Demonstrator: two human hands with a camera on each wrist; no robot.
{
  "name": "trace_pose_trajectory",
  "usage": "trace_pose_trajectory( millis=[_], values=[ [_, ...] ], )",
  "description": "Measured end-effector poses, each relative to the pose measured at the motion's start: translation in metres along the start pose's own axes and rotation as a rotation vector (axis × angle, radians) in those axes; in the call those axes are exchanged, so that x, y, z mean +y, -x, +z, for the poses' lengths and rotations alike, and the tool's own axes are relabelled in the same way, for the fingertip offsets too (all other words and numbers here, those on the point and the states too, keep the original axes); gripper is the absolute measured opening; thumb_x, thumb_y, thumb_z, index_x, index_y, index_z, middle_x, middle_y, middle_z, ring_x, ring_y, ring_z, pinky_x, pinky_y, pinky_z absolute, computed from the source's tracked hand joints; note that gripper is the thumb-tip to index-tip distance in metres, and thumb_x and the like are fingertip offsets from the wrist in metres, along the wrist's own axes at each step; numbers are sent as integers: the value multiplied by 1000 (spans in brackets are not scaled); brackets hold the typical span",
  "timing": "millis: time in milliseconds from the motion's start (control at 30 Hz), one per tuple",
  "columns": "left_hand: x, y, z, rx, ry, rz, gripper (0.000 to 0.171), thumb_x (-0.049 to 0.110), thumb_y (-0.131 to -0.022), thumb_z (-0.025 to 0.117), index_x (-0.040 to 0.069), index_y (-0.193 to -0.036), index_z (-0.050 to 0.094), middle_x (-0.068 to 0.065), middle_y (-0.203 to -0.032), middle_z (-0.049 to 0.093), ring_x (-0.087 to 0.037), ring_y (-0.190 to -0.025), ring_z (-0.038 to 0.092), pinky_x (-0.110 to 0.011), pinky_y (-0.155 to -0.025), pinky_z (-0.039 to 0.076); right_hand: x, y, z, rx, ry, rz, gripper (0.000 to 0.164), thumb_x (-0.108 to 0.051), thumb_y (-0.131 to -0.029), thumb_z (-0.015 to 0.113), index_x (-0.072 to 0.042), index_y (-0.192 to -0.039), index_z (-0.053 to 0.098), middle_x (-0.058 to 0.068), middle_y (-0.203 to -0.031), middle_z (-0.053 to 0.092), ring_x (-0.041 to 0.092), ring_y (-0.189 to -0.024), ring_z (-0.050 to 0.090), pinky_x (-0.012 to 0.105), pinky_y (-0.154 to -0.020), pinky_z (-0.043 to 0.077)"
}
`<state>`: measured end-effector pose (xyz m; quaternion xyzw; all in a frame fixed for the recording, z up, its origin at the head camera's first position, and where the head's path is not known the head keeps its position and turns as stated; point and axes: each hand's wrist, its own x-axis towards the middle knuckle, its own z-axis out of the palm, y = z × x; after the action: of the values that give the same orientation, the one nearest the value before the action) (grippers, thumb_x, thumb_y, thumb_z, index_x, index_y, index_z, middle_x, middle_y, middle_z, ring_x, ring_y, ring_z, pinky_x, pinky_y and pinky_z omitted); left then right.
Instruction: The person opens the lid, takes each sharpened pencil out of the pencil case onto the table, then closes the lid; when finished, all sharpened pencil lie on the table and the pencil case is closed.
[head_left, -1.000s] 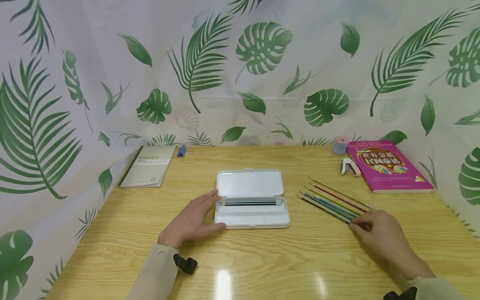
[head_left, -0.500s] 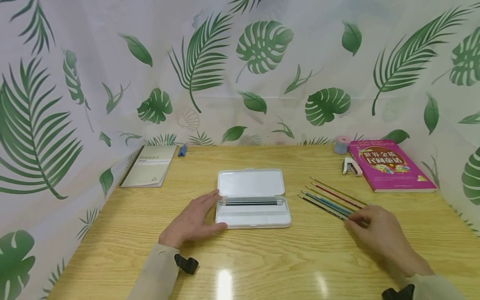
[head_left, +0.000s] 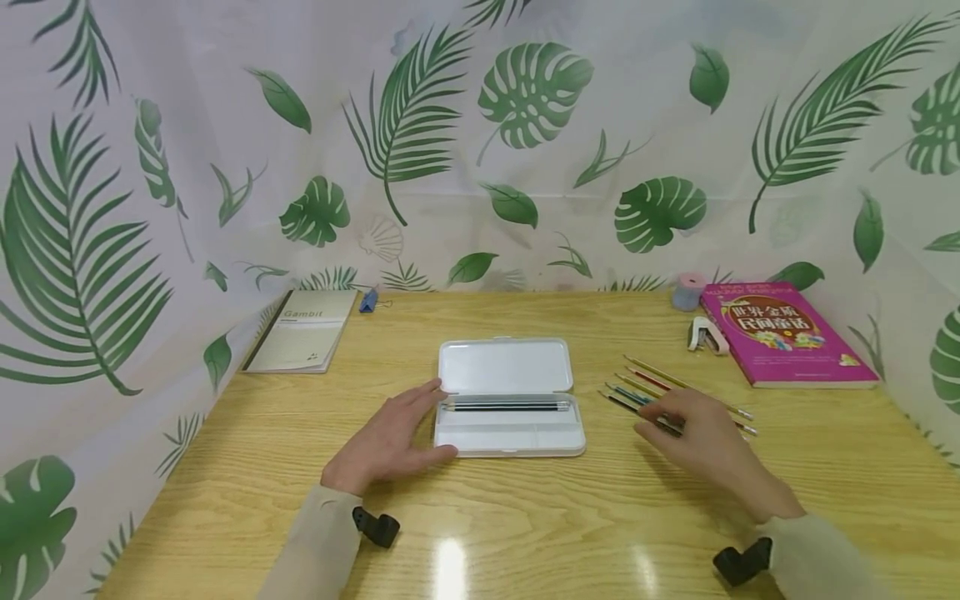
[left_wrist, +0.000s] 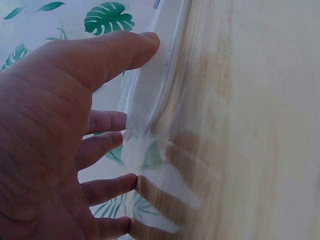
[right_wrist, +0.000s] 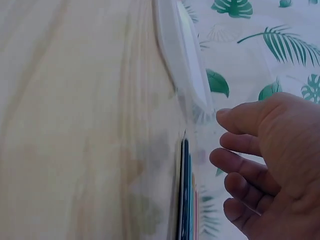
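A white pencil case (head_left: pixel 487 437) lies with its lid (head_left: pixel 504 365) folded back, and dark pencils (head_left: pixel 506 407) rest along its rear compartment. At its left end is my left hand (head_left: pixel 386 442), the thumb on the front corner and straight fingers against the end. Several colored pencils (head_left: pixel 637 385) lie fanned out on the right of the table. My right hand (head_left: pixel 693 433) is over them, hiding their middles, with its thumb and forefinger close to a black pencil (head_left: pixel 621 405). In the right wrist view, nothing shows between the thumb and the loosely bent fingers (right_wrist: pixel 240 165); pencils (right_wrist: pixel 186 195) lie beside them.
At the back left are a notebook (head_left: pixel 303 333) and a blue binder clip (head_left: pixel 368 301). A magenta book (head_left: pixel 787 333), a small white stapler (head_left: pixel 707 335) and a pink-and-blue roll (head_left: pixel 686 292) sit at the back right. A leaf-print cloth (head_left: pixel 450 150) hangs behind the table.
My right hand has moved left along the pencils, from their eraser ends toward the tips, uncovering those ends. The left hand stays at the pencil case.
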<state>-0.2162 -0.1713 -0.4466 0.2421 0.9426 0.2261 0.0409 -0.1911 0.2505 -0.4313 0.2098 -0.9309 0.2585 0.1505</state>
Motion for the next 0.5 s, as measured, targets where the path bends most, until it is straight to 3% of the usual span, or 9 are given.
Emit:
trace_pose_trajectory(
  millis=[233, 500],
  values=[
    [-2, 1, 1, 5, 0, -3, 83, 56, -86, 70, 14, -152, 42, -2, -162, 29, -28, -145, 32, -50, -117, 29, -25, -26, 19, -66, -54, -47, 19, -14, -87, 77, -7, -105, 76, 3, -97, 71, 17, -79, 57, 33, -67, 49],
    [-1, 0, 2, 10, -4, 4, 83, 55, -86, 70, 15, -153, 41, -1, -162, 29, -27, -145, 32, -50, -117, 28, -42, -45, 40, -86, -108, -108, 18, -13, -89, 75, -5, -105, 76, 7, -101, 73, 22, -83, 56, 40, -74, 50]
  ],
)
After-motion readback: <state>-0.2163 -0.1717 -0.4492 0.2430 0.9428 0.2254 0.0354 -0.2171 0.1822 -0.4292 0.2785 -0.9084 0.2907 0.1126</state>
